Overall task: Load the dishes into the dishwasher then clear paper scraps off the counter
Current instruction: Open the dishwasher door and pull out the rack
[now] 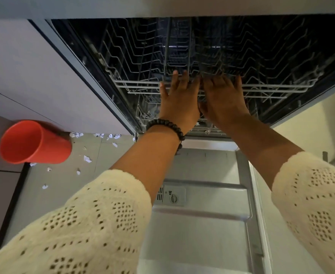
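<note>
Both flat-fingered hands, left hand (pixel 179 99) and right hand (pixel 223 99), press the upper rack (pixel 139 84) front edge

the right hand (pixel 223 99) has fingertips lost among the wires of the upper rack (pixel 277 87), the lower rack (pixel 148 113) shows only a corner behind the left hand (pixel 179 101), the dishwasher door (pixel 202 224) is cut by the bottom edge, and the dishwasher's depths are too dark to read.
</note>
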